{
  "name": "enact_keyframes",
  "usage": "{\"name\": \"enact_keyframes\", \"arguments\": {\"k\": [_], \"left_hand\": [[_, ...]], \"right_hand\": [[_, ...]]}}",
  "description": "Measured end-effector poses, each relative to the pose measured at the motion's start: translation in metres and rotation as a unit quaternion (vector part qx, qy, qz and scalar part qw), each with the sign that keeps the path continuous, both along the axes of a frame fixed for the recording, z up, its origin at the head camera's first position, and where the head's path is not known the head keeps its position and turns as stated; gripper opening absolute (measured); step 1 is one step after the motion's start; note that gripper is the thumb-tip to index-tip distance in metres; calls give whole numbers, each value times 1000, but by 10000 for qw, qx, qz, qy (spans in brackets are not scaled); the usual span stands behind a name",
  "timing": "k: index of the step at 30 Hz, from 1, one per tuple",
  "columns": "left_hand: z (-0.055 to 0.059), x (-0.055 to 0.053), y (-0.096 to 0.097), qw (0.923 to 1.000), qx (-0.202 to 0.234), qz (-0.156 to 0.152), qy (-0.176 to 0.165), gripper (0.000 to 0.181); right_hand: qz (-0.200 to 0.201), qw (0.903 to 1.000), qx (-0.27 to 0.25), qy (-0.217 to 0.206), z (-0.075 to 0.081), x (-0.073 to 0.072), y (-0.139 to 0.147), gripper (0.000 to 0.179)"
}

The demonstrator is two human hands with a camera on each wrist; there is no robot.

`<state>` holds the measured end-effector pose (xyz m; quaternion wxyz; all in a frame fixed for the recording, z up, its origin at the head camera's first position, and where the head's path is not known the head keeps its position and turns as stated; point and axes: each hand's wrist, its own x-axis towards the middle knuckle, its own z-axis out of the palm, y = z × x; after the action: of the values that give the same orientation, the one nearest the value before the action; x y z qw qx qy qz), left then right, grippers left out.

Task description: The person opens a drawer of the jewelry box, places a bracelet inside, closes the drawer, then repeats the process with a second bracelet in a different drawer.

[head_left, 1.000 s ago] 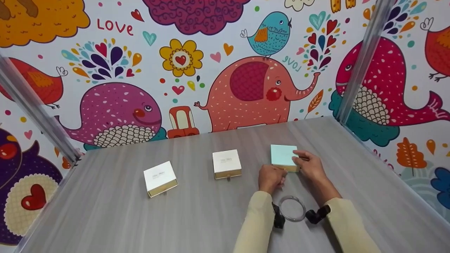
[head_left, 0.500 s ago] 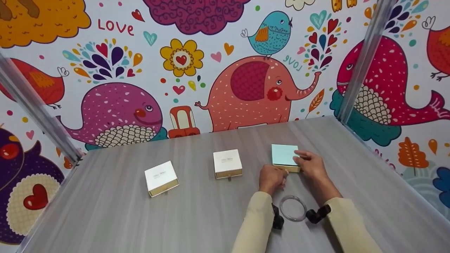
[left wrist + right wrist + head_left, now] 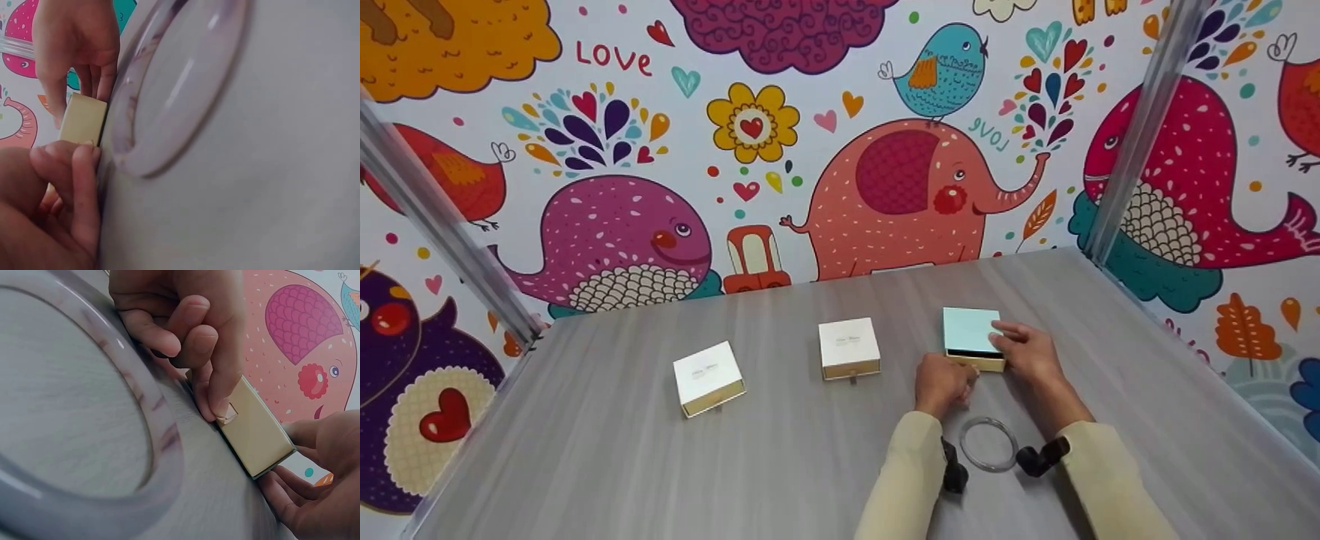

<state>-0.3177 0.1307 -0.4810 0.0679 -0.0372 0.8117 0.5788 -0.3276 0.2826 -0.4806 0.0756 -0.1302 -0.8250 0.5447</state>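
Observation:
A mint-green drawer-style gift box [image 3: 971,328] with a gold drawer front [image 3: 256,433] rests on the table. My left hand [image 3: 943,384] pinches the small ribbon tab [image 3: 226,416] on that front between thumb and forefinger. The drawer sits partly out, with a dark gap showing under the lid's edge. On the box's right side, my right hand [image 3: 1030,358] grips the sleeve with fingers and thumb. Between the forearms lies a pale translucent bangle [image 3: 964,452] with reddish-brown streaks, touched by neither hand. What the drawer holds is hidden.
Two white gift boxes with gold sides stand to the left, a middle white box [image 3: 849,343] and a far-left white box [image 3: 708,379]. The wood-grain table [image 3: 780,465] ends at a patterned wall [image 3: 780,45], with metal posts [image 3: 1140,135] at the corners.
My left hand has drawn the gold drawer slightly toward me, widening the dark gap under the lid. The right hand stays on the box. The bangle and white boxes keep their places.

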Motion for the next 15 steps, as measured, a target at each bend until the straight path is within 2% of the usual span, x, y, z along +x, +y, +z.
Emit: {"name": "enact_keyframes", "arguments": {"k": [15], "left_hand": [[-1,5,-2,9997,43,57,-234,29]], "right_hand": [[136,9997,75,-179,1,-1,2,45]]}}
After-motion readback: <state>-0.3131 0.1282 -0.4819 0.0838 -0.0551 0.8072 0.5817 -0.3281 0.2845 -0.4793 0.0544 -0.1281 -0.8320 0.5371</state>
